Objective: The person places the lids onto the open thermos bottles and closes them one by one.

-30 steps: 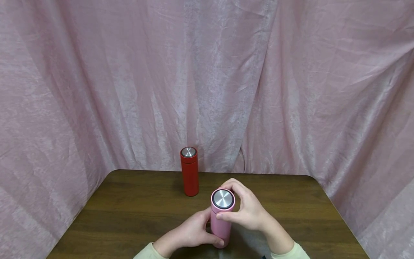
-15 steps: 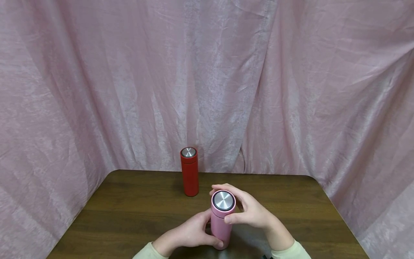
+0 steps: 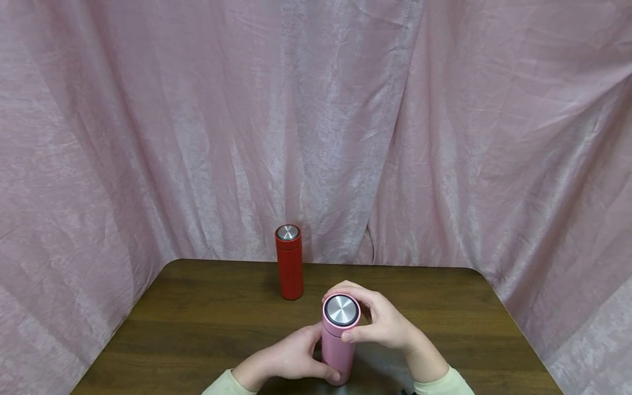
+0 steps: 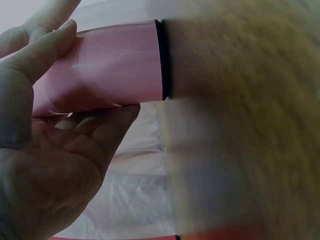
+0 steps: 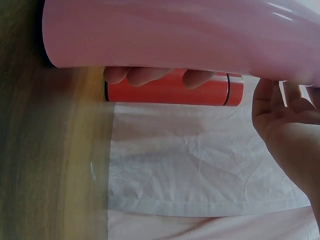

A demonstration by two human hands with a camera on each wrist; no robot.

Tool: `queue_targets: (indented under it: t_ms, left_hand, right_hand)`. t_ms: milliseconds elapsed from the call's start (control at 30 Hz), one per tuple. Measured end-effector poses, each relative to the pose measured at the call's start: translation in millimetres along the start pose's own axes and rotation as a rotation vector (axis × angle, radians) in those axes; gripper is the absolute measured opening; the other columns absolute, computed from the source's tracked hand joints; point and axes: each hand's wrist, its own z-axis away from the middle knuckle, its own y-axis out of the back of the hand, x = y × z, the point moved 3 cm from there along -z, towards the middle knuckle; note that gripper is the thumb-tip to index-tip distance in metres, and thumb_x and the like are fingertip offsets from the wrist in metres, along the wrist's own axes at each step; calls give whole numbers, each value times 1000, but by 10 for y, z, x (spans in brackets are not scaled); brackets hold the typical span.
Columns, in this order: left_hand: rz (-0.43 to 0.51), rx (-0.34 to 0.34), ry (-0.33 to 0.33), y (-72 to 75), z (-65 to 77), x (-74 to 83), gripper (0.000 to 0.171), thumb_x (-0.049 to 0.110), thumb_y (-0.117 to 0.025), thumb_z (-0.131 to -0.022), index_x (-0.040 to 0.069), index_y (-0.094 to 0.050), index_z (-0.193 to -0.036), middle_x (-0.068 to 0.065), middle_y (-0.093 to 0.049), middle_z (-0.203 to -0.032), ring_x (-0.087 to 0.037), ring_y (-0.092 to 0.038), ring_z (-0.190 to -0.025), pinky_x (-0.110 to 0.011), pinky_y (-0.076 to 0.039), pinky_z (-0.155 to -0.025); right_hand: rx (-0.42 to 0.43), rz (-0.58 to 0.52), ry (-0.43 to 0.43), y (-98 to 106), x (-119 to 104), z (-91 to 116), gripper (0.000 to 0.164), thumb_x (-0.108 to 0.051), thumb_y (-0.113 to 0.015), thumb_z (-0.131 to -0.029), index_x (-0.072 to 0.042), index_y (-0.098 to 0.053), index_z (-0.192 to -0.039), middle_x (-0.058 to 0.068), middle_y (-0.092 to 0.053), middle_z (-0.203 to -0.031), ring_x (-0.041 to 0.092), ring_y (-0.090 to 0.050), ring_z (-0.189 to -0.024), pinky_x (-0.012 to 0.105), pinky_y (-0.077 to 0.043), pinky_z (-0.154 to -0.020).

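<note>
A pink thermos flask (image 3: pixel 338 351) stands upright near the front of the table, its lid topped by a silver disc (image 3: pixel 342 310). My left hand (image 3: pixel 296 354) grips the lower body, thumb across the front. Up at the lid, my right hand (image 3: pixel 387 321) holds on with the thumb by the seam and the fingers curved round the back. The left wrist view shows the flask's black base (image 4: pixel 164 60) close to the tabletop. In the right wrist view, left-hand fingertips (image 5: pixel 142 75) show past the pink body, and the right hand (image 5: pixel 292 132) is at the upper end.
Farther back on the brown wooden table (image 3: pixel 207 307) a red thermos flask (image 3: pixel 290 269) stands upright with its lid on. Pink velvet curtain (image 3: pixel 316 137) hangs behind the table and along both sides.
My right fingers and thumb have shifted round the lid, the thumb moving right. The pink flask has come slightly toward me. My left hand keeps its grip; the red flask has not moved.
</note>
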Motion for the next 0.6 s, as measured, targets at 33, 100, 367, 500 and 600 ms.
queue_targets:
  t_ms: [33, 100, 367, 500, 600]
  left_hand:
    - [-6, 3, -2, 1, 0, 3, 63, 27, -97, -87, 23, -63, -140, 16, -73, -122, -3, -68, -115, -27, -55, -105]
    - [-13, 10, -4, 2, 0, 7, 63, 27, -98, -87, 23, -63, -140, 16, -73, -122, -2, -68, -115, -27, -55, -105]
    - [11, 25, -5, -5, -3, 17, 68, 24, -99, -86, 23, -62, -143, 15, -73, -124, -4, -68, -117, -28, -56, -105]
    - [-2, 44, 4, 5, -1, 13, 70, 26, -99, -86, 23, -60, -144, 15, -74, -123, -4, -68, -115, -28, -57, -103]
    - [-20, 65, 13, 14, -4, 1, 71, 28, -99, -86, 23, -59, -145, 15, -73, -123, -4, -68, -115, -28, -57, -103]
  right_hand:
    - [9, 2, 0, -2, 0, 2, 59, -6, -86, -89, -3, -65, -144, 20, -64, -140, 32, -59, -133, 38, -51, -115]
    - [24, 12, 1, -6, 0, 3, 58, -5, -87, -88, -4, -67, -142, 19, -64, -138, 31, -60, -131, 38, -52, -113]
    - [76, 127, 16, -17, -42, -7, 62, -7, -91, -86, -6, -67, -143, 14, -68, -135, 29, -64, -127, 37, -52, -113]
    - [115, 196, -4, -33, -63, -19, 59, -12, -92, -87, -10, -69, -141, 9, -70, -133, 26, -66, -125, 36, -52, -112]
    - [144, 229, -18, -42, -67, -27, 57, -14, -93, -88, -12, -70, -140, 6, -70, -131, 25, -66, -123, 36, -53, -110]
